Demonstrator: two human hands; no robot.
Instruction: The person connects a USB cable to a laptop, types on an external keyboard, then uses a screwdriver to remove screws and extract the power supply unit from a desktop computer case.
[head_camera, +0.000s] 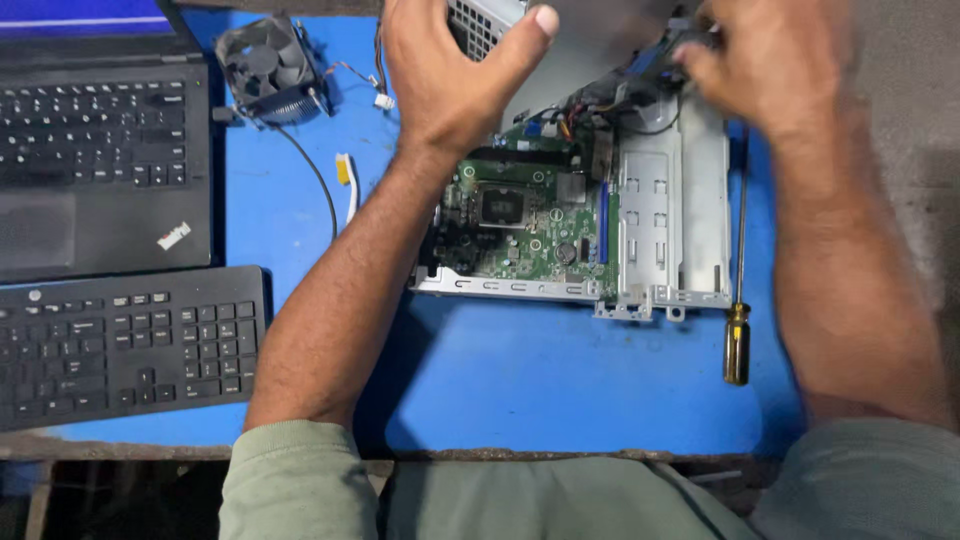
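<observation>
Far-left edge: black open laptop (100, 140) above a black flat keyboard (125, 345) on the blue counter (560, 375).
Back-left corner: black round cooling fan (268, 68), wire trailing.
Left hand (450, 70): grip curled around a grey perforated metal box (480, 22).
Middle: open silver computer chassis with green board (520, 220).
Right hand (760, 60): blurred; grip seemingly pinched on dark cables (640, 90).
Right edge: yellow-handled screwdriver (738, 300).
Risk: tugged cables could tear connectors; the tilted box might slip onto the board.
</observation>
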